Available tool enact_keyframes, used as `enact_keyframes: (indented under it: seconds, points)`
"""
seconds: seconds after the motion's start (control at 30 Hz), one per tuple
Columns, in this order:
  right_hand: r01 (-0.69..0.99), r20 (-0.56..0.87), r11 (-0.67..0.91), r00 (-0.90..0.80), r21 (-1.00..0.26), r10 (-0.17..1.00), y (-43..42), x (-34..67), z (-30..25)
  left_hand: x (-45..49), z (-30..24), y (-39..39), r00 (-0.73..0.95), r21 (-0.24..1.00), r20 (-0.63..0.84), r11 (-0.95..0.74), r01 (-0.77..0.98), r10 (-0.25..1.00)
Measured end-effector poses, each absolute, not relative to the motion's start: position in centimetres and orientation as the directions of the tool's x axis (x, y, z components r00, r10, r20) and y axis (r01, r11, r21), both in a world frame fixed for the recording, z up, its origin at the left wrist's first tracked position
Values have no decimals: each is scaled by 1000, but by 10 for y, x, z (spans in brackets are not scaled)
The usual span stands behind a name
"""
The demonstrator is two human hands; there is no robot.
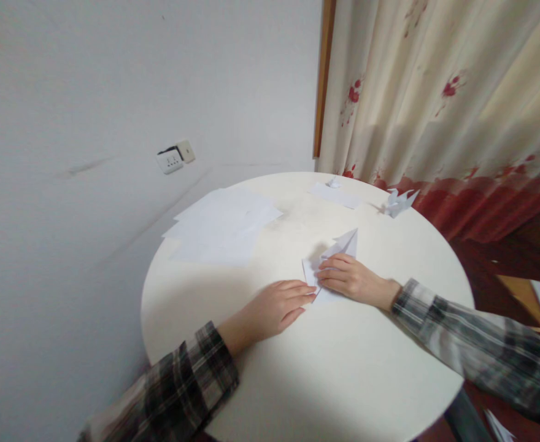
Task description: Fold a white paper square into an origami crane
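Note:
A partly folded sheet of white paper lies on the round white table, with a pointed flap rising at its far end. My right hand is laid across the paper, its fingers bent and close together on the folds; the thumb is hidden. At the paper's near left edge is my left hand, palm down. Its fingers are stretched out and the fingertips touch the paper's corner.
Loose white sheets overlap at the table's left back. A folded paper crane stands at the back right. Near the far edge, a small folded paper piece sits by another sheet. A wall and a curtain border the table.

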State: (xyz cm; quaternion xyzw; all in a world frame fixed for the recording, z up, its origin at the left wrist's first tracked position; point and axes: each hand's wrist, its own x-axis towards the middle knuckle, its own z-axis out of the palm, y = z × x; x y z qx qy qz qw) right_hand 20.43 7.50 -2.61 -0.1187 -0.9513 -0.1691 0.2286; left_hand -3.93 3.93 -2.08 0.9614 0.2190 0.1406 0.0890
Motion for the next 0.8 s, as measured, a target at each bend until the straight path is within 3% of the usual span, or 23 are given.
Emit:
enact_keyframes:
  seconds: [0.13, 0.2, 0.33, 0.4, 0.5, 0.6, 0.8]
  points:
    - [367, 496, 893, -844, 261, 203, 75, 204, -26, -36, -17, 35, 855, 249, 216, -874, 418, 471]
    - [400, 540, 899, -804, 179, 250, 74, 204, -26, -34, -15, 33, 862, 264, 206, -874, 408, 464]
    - [463, 614, 854, -610, -238, 501, 70, 203, -21, -33, -12, 32, 862, 284, 193, -867, 409, 469]
    - [473, 538, 763, -541, -441, 646, 68, 201, -17, -33, -11, 32, 858, 283, 190, -864, 417, 477]
    - [484, 362, 622, -527, -615, 769, 69, 197, -14, -33, -11, 33, 853, 277, 194, -861, 427, 485]
    - [499, 284, 543, -503, -675, 816, 73, 191, -14, -32, -11, 32, 849, 267, 198, -861, 434, 490]
    - [580, 267, 526, -475, -622, 839, 77, 184, -17, -30, -12, 31, 844, 289, 216, -858, 425, 490]
